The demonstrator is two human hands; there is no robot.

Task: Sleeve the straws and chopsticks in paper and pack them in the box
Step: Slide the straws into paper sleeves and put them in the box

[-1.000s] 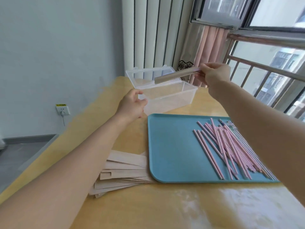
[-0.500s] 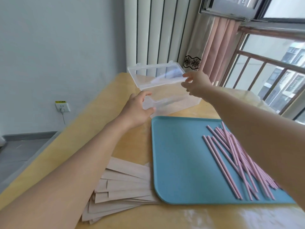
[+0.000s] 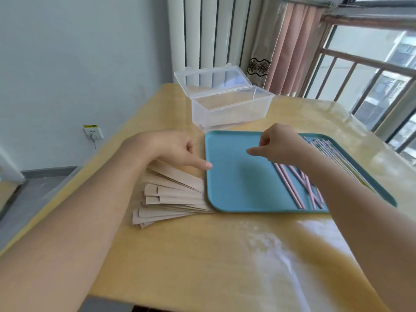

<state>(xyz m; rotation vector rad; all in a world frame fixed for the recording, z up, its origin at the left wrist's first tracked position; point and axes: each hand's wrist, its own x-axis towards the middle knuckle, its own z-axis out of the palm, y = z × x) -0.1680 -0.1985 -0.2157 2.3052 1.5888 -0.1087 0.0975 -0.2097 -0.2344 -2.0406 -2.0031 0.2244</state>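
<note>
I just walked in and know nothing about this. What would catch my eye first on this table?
Probably the bright blue tray in the middle, with pink straws lying on its right side. Both hands hover at it holding nothing: the left hand at its left edge above a fan of brown paper sleeves, the right hand over its middle. Behind the tray stands a clear plastic box with its lid open.

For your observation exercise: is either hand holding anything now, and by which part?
Nothing is held. The left hand hovers over the tan paper sleeves; the right hand hovers over the blue plastic tray.
</note>
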